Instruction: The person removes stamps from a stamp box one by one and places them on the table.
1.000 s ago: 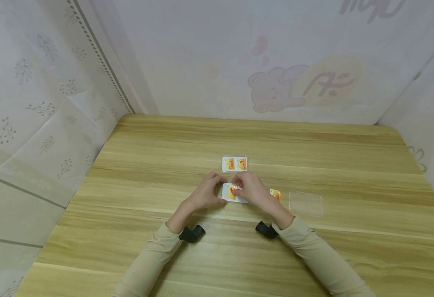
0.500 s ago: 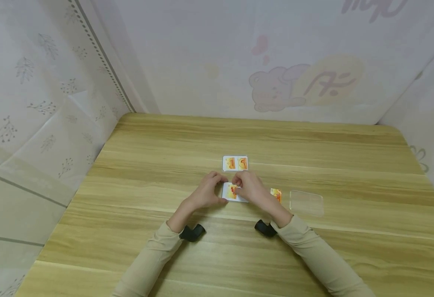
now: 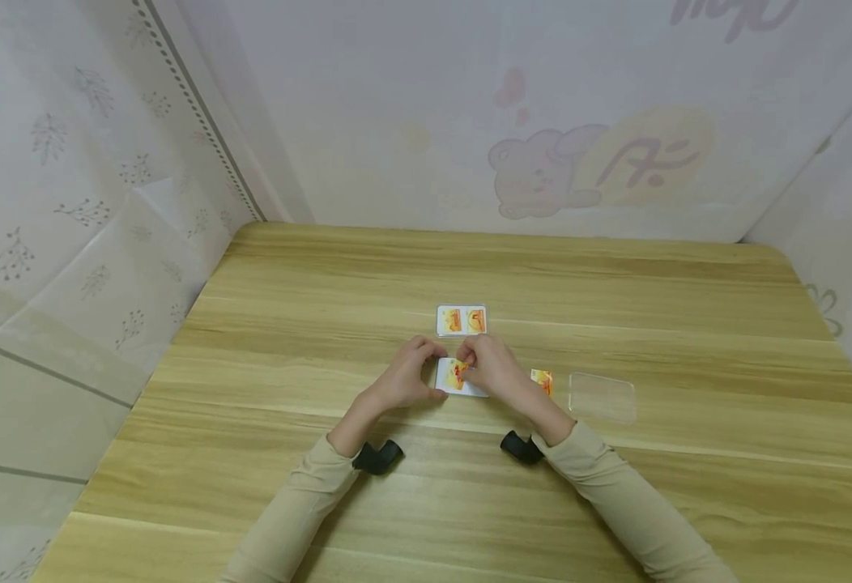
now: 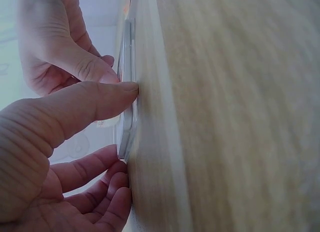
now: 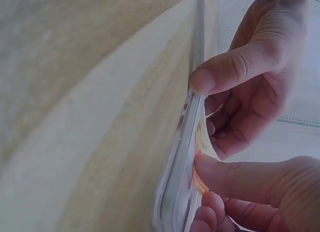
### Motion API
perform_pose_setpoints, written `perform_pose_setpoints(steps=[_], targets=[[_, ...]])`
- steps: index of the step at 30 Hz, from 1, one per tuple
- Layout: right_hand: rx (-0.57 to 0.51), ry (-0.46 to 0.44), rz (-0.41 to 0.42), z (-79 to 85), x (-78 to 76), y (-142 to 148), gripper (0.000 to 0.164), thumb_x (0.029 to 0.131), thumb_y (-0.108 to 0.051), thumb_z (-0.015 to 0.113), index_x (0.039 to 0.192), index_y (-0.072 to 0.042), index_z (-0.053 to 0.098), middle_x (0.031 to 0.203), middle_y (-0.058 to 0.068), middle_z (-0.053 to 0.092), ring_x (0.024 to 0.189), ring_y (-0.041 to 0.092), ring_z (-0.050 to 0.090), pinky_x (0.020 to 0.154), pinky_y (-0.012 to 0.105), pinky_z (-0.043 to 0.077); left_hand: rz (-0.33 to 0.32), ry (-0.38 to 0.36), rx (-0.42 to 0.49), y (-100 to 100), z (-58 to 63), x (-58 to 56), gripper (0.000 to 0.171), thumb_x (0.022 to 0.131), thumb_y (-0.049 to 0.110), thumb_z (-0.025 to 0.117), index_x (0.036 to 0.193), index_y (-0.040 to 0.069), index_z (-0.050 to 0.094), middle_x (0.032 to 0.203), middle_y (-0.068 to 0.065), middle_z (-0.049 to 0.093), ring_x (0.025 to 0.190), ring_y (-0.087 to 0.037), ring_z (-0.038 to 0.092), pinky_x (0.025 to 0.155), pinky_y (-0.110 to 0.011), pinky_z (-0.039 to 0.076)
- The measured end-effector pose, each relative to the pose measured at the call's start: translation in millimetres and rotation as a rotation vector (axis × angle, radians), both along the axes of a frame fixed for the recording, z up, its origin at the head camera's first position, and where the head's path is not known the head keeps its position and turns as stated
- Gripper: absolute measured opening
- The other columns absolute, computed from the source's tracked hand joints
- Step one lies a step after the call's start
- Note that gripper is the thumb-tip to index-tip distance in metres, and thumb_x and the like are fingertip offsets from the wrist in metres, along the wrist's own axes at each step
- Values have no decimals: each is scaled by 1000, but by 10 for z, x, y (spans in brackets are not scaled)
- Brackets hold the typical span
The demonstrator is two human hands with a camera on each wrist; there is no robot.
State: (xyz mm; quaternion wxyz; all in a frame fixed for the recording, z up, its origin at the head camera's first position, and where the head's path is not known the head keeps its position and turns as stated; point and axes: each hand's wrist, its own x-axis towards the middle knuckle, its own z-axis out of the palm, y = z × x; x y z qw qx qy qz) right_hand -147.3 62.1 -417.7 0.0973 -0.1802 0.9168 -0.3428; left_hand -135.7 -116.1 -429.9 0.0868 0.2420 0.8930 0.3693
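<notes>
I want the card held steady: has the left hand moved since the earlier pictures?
No, in the head view the left hand shows no visible shift against the table.

Wood-grain table
Two-stamp card nearest the far edge; second card, loose stamp, clear cover run toward the right edge.

In head view, the right hand partly hides the white card.
</notes>
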Motion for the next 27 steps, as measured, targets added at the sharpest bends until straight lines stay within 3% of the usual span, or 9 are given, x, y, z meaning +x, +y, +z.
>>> perform_pose_setpoints(steps=[20,27], targets=[[-16,56,-9,-11,54,0,11,74,7,70,77,-2,65,69,3,59,65,13,54,59,23,45,-4,14,-6,-3,-12,0,51,64,3,82,109,-5,59,109,-15,54,105,-30,49,95,-43,40],[-66,79,12,-16,55,40,5,78,5,68,78,0,66,72,5,62,67,13,56,60,23,48,-3,14,-1,-5,-10,3,51,64,3,82,108,-6,59,108,-16,53,106,-30,49,95,-44,39]])
